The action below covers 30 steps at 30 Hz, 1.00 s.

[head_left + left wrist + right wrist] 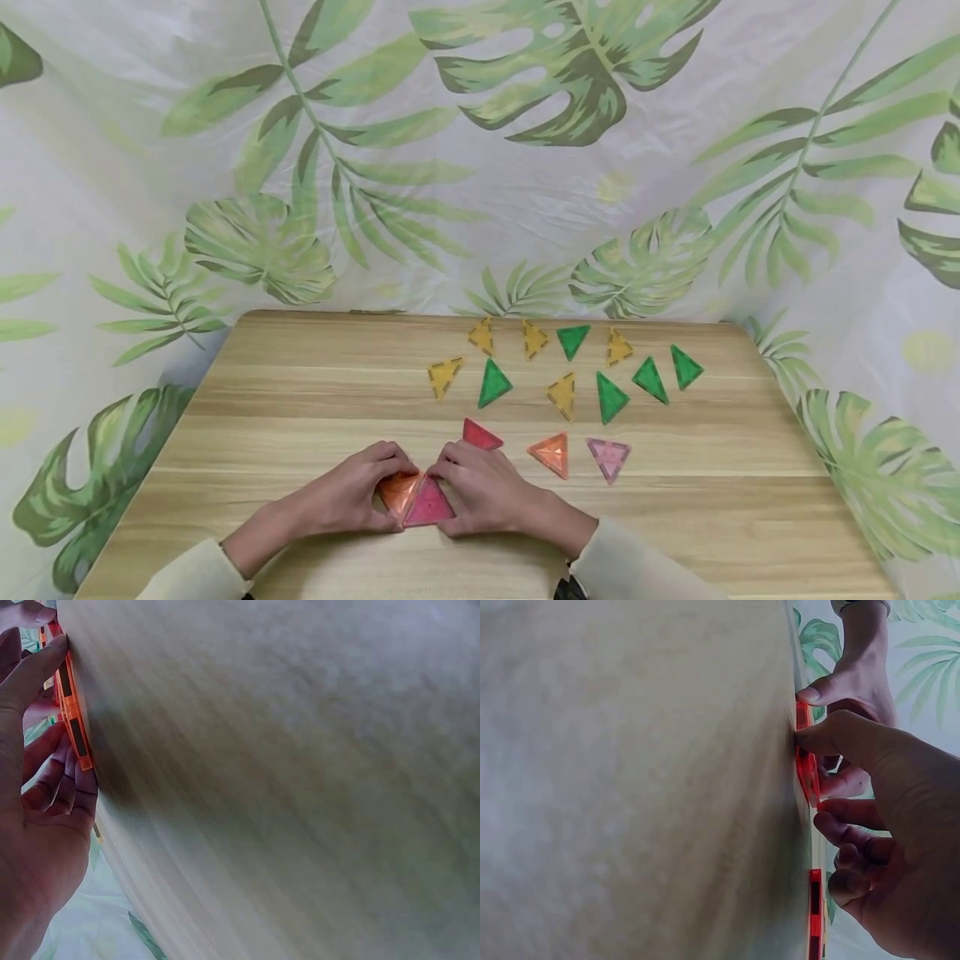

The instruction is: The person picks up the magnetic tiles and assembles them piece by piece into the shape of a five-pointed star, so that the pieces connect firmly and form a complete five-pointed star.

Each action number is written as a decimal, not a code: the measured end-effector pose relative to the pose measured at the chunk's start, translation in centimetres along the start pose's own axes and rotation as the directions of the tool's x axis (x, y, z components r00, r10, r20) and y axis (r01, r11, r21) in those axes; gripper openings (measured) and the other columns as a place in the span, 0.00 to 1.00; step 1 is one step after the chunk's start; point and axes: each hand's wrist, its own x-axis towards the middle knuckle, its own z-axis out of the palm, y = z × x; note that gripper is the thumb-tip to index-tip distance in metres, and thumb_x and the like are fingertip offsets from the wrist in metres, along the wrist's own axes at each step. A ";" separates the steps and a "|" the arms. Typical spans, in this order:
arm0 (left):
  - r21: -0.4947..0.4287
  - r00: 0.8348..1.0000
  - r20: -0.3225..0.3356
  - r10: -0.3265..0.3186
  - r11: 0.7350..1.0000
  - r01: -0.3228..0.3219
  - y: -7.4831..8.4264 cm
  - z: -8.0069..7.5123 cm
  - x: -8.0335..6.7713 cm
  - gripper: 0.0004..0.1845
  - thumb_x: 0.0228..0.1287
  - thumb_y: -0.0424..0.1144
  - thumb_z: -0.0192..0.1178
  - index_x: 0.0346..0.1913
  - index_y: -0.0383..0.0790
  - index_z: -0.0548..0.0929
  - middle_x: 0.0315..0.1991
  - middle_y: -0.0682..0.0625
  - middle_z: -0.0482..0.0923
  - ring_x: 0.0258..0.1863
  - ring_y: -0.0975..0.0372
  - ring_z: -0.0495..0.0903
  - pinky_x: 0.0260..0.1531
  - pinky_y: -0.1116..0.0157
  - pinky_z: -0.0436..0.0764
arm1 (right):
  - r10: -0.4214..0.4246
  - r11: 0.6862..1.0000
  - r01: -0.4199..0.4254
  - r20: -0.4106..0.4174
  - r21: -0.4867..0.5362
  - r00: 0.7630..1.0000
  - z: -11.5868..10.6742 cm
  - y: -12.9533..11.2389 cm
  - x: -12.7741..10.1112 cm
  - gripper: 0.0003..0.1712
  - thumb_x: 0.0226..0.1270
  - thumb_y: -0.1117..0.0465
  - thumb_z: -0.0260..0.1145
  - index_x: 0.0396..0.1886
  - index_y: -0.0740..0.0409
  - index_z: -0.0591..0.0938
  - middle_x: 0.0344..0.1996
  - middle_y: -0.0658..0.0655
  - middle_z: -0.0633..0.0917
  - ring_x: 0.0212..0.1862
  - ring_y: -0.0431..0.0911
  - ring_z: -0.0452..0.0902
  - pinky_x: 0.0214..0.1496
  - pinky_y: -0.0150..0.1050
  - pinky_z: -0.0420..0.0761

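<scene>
Translucent plastic triangle tiles on a wooden worktop (300, 400). Left hand (345, 500) pinches the orange tile (397, 492); right hand (483, 492) pinches the pink tile (429, 504), edges touching, at the worktop's near edge. Step judged: joining the two tiles. Next likely needs the red tile (480, 435), just beyond the pink tile. No legible writing.

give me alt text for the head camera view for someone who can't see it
Two hands meet at the near edge of a wooden table: the left hand grips an orange triangle tile and the right hand grips a pink triangle tile beside it. Further back lie loose red, orange, pink, yellow and green triangles, before a leaf-print backdrop.
</scene>
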 end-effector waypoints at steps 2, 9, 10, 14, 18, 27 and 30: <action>0.008 1.000 0.002 -0.003 1.000 0.003 0.0 0.0 0.0 0.32 0.49 0.47 0.85 0.56 0.40 0.86 0.51 0.56 0.79 0.49 0.67 0.78 0.48 0.67 0.84 | 0.003 1.000 -0.003 0.004 -0.005 1.000 0.1 -0.1 0.0 0.32 0.52 0.41 0.80 0.56 0.49 0.89 0.42 0.42 0.79 0.42 0.34 0.72 0.29 0.22 0.64; 0.014 1.000 0.005 0.005 1.000 -0.005 0.0 0.1 0.0 0.33 0.48 0.46 0.85 0.57 0.39 0.85 0.51 0.55 0.79 0.49 0.66 0.78 0.48 0.67 0.84 | 0.031 0.999 -0.032 0.023 0.037 0.999 -0.5 0.2 -0.3 0.33 0.56 0.39 0.81 0.58 0.49 0.88 0.45 0.43 0.80 0.43 0.33 0.72 0.31 0.22 0.68; 0.016 1.000 0.006 0.007 1.000 -0.007 0.1 0.1 0.0 0.33 0.48 0.46 0.85 0.57 0.39 0.85 0.51 0.55 0.78 0.49 0.66 0.78 0.48 0.67 0.84 | 0.039 0.998 -0.040 0.025 0.049 0.999 -0.7 0.3 -0.4 0.34 0.56 0.38 0.81 0.59 0.50 0.88 0.46 0.43 0.81 0.43 0.33 0.72 0.32 0.22 0.68; 0.032 1.000 0.011 0.006 0.999 -0.006 0.2 0.0 0.1 0.34 0.48 0.47 0.85 0.58 0.39 0.85 0.52 0.56 0.78 0.50 0.67 0.77 0.48 0.67 0.83 | 0.085 0.990 -0.086 0.010 0.113 0.996 -1.8 1.5 -0.5 0.37 0.55 0.40 0.83 0.61 0.52 0.87 0.47 0.46 0.81 0.44 0.35 0.73 0.36 0.25 0.74; 0.039 1.000 0.014 0.004 0.999 -0.004 0.3 -0.1 0.3 0.37 0.50 0.52 0.85 0.61 0.39 0.84 0.54 0.56 0.77 0.52 0.66 0.75 0.50 0.67 0.83 | 0.165 0.973 -0.156 -0.041 0.172 0.985 -2.5 3.1 -0.6 0.39 0.54 0.43 0.85 0.62 0.57 0.86 0.50 0.50 0.82 0.48 0.40 0.75 0.45 0.30 0.80; 0.088 0.999 0.013 0.035 0.995 -0.036 0.4 0.2 0.8 0.39 0.48 0.57 0.85 0.60 0.38 0.85 0.55 0.54 0.77 0.53 0.66 0.74 0.51 0.65 0.84 | 0.315 0.930 -0.293 -0.073 0.220 0.946 -2.2 5.1 -0.9 0.42 0.51 0.41 0.86 0.63 0.57 0.85 0.53 0.52 0.81 0.51 0.44 0.76 0.48 0.35 0.82; 0.072 0.999 0.040 0.019 0.997 -0.022 0.4 0.1 1.2 0.39 0.49 0.56 0.85 0.61 0.39 0.85 0.55 0.54 0.77 0.53 0.67 0.74 0.52 0.65 0.84 | 0.345 0.920 -0.324 -0.063 0.218 0.937 -1.9 5.2 -0.9 0.42 0.51 0.40 0.85 0.62 0.56 0.85 0.54 0.53 0.81 0.53 0.45 0.76 0.51 0.38 0.83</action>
